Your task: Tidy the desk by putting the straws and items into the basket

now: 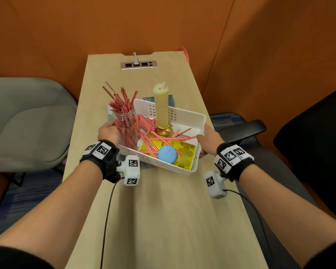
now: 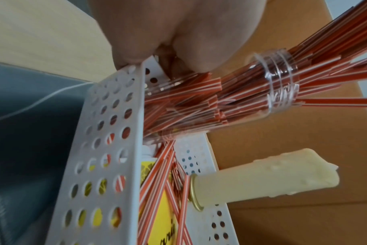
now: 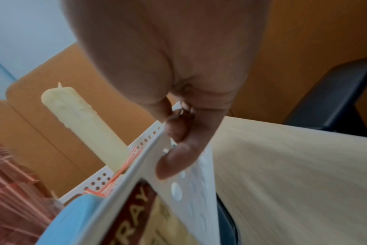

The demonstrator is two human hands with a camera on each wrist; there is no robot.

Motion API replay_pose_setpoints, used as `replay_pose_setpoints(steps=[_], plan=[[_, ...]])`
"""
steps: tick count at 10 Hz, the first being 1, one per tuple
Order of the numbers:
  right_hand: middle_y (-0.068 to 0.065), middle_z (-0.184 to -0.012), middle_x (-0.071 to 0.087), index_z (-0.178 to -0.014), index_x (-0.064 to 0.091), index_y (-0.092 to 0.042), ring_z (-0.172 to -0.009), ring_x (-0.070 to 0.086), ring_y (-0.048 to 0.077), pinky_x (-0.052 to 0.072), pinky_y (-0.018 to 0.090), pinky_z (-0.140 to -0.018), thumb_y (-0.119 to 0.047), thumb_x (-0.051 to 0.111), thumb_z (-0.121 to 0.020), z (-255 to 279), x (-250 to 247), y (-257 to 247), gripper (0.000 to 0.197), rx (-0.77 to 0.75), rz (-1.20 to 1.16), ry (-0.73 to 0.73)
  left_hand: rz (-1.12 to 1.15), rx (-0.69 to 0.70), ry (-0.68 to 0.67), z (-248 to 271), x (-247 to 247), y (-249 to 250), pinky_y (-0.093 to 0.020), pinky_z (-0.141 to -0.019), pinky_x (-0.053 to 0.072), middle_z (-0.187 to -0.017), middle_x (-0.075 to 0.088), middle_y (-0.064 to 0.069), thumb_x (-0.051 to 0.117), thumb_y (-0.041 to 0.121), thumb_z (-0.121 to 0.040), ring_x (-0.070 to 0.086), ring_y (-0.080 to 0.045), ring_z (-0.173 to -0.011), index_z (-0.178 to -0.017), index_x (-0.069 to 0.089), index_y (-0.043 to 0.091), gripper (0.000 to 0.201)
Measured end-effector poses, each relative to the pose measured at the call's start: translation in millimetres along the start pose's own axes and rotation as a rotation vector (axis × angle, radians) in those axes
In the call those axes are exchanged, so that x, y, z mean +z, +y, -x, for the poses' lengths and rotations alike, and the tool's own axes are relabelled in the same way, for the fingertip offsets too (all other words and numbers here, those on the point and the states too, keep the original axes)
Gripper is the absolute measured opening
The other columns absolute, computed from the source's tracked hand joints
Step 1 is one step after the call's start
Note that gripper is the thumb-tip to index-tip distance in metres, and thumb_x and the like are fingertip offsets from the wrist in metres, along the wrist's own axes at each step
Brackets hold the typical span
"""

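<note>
A white perforated basket (image 1: 163, 166) sits askew on the wooden desk (image 1: 163, 220). In it are a clear jar (image 1: 124, 123) full of red-and-white straws, a tall cream candle (image 1: 161, 105) on a gold holder, loose straws (image 1: 153, 136), a yellow packet (image 1: 186, 152) and a blue round item (image 1: 166, 154). My left hand (image 1: 108, 133) grips the basket's left end beside the jar (image 2: 220, 99), fingers (image 2: 132, 54) on the corner of the wall (image 2: 107, 149). My right hand (image 1: 209, 140) pinches the right wall (image 3: 189, 190), its thumb (image 3: 178, 157) outside. I cannot tell whether the basket is lifted.
A blue mat (image 1: 171, 99) shows under the basket's far side. A socket panel (image 1: 138, 65) sits at the desk's far end, with an orange cable (image 1: 185, 53) at the corner. A grey chair (image 1: 27, 123) is on the left and a black chair armrest (image 1: 246, 131) on the right.
</note>
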State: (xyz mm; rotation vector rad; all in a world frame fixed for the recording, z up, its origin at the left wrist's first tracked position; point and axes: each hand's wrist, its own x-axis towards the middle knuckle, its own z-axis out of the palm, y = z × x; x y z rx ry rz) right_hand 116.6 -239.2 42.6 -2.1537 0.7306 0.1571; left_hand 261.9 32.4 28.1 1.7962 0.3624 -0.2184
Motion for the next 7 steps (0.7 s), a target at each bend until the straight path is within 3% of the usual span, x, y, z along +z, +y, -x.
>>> replay_pose_setpoints(steps=[1, 2, 3, 4, 5, 6, 7], plan=[[0.008, -0.132, 0.058, -0.141, 0.042, -0.02, -0.111, 0.061, 0.031, 0.044, 0.026, -0.078, -0.018, 0.041, -0.101, -34.0, 10.9, -15.8, 0.041, -0.041, 0.092, -0.055, 0.012, -0.025, 0.06, -16.2, -9.0, -12.6, -0.033, -0.083, 0.052, -0.103, 0.071, -0.017, 0.048, 0.008, -0.076, 0.063, -0.043, -0.1, -0.092, 0.073, 0.011, 0.029], [0.008, -0.119, 0.062, -0.141, 0.043, -0.022, -0.082, 0.067, 0.024, 0.054, 0.028, -0.06, -0.019, 0.04, -0.102, -58.5, 20.8, -26.9, 0.039, -0.032, 0.106, -0.086, 0.044, -0.036, 0.136, -17.4, -11.7, -20.9, -0.044, -0.09, 0.056, -0.099, 0.074, -0.005, 0.044, 0.013, -0.074, 0.066, -0.036, -0.097, -0.08, 0.075, 0.027, 0.034], [0.012, -0.132, 0.059, -0.146, 0.04, -0.025, -0.108, 0.063, 0.033, 0.054, 0.04, -0.087, -0.023, 0.04, -0.102, -77.9, 29.0, -30.8, 0.044, -0.059, 0.133, -0.064, 0.073, -0.042, 0.228, -13.8, -6.8, -26.3, -0.035, -0.084, 0.056, -0.101, 0.073, -0.006, 0.039, 0.005, -0.081, 0.065, -0.033, -0.096, -0.093, 0.075, 0.022, 0.042], [0.011, -0.135, 0.059, -0.144, 0.042, -0.027, -0.114, 0.06, 0.033, 0.05, 0.042, -0.095, -0.025, 0.04, -0.102, -87.8, 33.6, -34.0, 0.042, -0.048, 0.132, -0.054, 0.085, -0.047, 0.332, -6.6, -1.2, -29.3, -0.033, -0.079, 0.054, -0.102, 0.072, -0.005, 0.037, 0.004, -0.082, 0.064, -0.03, -0.093, -0.097, 0.075, 0.02, 0.044], [0.011, -0.136, 0.058, -0.145, 0.042, -0.026, -0.117, 0.058, 0.033, 0.048, 0.039, -0.097, -0.026, 0.039, -0.103, -92.6, 35.1, -36.1, 0.042, -0.04, 0.109, -0.031, 0.099, -0.046, 0.374, -4.1, -0.6, -35.4, -0.029, -0.077, 0.05, -0.098, 0.071, -0.003, 0.037, 0.004, -0.083, 0.062, -0.029, -0.091, -0.094, 0.073, 0.02, 0.041], [0.012, -0.137, 0.058, -0.145, 0.042, -0.024, -0.118, 0.058, 0.034, 0.048, 0.046, -0.1, -0.03, 0.04, -0.103, -90.2, 34.6, -33.6, 0.043, -0.015, 0.096, -0.038, 0.058, -0.008, 0.331, -0.5, -4.0, -37.4, -0.028, -0.07, 0.041, -0.096, 0.07, -0.007, 0.035, -0.001, -0.082, 0.058, -0.033, -0.087, -0.093, 0.071, 0.016, 0.041], [0.014, -0.125, 0.064, -0.144, 0.038, -0.025, -0.106, 0.065, 0.033, 0.053, 0.05, -0.093, -0.039, 0.044, -0.101, -90.4, 30.9, -28.5, 0.046, -0.004, 0.079, -0.083, 0.019, 0.04, 0.312, 4.7, -15.5, -37.7, -0.027, -0.072, 0.042, -0.103, 0.069, -0.006, 0.034, -0.002, -0.085, 0.058, -0.031, -0.09, -0.104, 0.072, 0.015, 0.045]])
